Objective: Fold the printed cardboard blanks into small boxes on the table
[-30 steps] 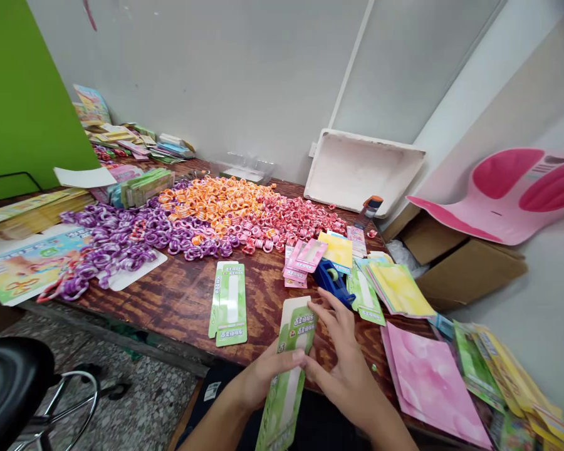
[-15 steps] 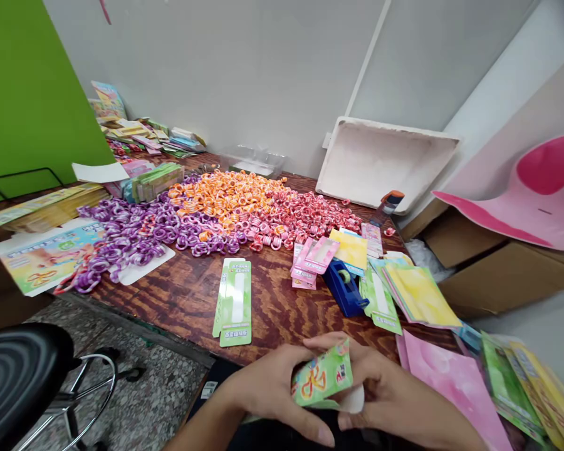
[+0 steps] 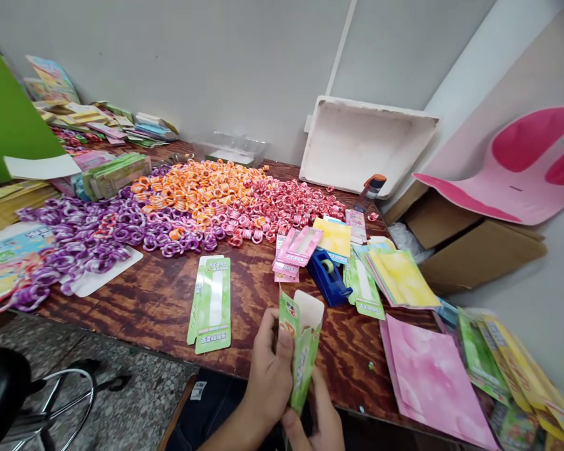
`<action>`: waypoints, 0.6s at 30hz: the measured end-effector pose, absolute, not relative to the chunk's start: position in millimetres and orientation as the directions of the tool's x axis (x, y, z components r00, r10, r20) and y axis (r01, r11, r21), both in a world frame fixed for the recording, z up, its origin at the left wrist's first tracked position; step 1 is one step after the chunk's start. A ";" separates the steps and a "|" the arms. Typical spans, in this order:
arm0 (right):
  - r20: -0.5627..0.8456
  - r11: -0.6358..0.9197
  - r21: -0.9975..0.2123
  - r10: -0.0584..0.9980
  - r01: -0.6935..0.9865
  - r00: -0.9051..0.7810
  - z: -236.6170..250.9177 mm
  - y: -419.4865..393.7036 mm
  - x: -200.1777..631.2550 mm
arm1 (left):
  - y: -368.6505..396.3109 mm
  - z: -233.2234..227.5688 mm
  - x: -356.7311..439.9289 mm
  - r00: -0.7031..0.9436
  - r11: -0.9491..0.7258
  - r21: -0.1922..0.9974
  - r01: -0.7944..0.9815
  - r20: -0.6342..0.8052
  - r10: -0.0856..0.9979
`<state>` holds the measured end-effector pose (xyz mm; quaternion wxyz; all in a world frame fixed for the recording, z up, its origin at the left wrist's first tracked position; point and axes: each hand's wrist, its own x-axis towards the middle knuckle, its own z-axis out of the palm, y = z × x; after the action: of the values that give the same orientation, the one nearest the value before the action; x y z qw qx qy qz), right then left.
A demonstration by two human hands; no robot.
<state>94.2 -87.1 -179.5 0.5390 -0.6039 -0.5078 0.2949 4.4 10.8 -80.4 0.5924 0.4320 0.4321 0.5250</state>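
Both hands work on one green carton (image 3: 305, 360), held up at the tabletop's (image 3: 254, 294) front edge, on the wearer's side. With thumb and fingers, the left hand (image 3: 270, 379) pinches its left side around mid-length; the right hand (image 3: 317, 423) grips the lower end, thumb in front and fingers curled along the right side. The carton's long axis runs up and away from the wearer, its top leaning slightly right. That far end gapes, a printed flap (image 3: 287, 307) rising at its left and a white flap (image 3: 311, 308) standing behind.

Half a second ago the carton lay more sideways between the hands, its mouth toward the right; now the mouth faces up and away, and the right hand has moved from that end to the lower one. Near the front edge, left of the hands, the flat carton (image 3: 215, 304) remains in place, its long axis running from front edge toward back. The blue tape dispenser (image 3: 331, 282) also stays put, toward the right edge.
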 end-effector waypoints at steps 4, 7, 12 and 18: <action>0.136 0.049 -0.961 0.941 0.270 0.311 -159.0 -80.3 106.5 | 6.6 -85.6 4.6 0.013 -0.033 0.994 -0.103 0.035 0.999; 0.127 0.046 -0.957 0.954 0.288 0.270 -137.9 -71.7 110.2 | 3.6 -96.0 2.9 -0.030 -0.038 0.998 -0.050 0.036 0.999; 0.107 0.061 -0.976 0.969 0.207 0.222 -123.0 -59.7 111.9 | 0.7 -108.5 -4.1 -0.092 -0.079 0.993 0.085 0.086 0.992; 0.188 0.126 -0.965 0.943 0.230 0.274 -94.8 -46.6 115.5 | -7.7 -113.1 -2.7 -0.027 -0.144 0.989 0.021 0.145 0.989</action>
<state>115.5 -46.6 -94.8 0.5519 -0.5767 -0.5084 0.3231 -2.7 -7.7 -113.1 0.4505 0.5322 0.4743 0.5374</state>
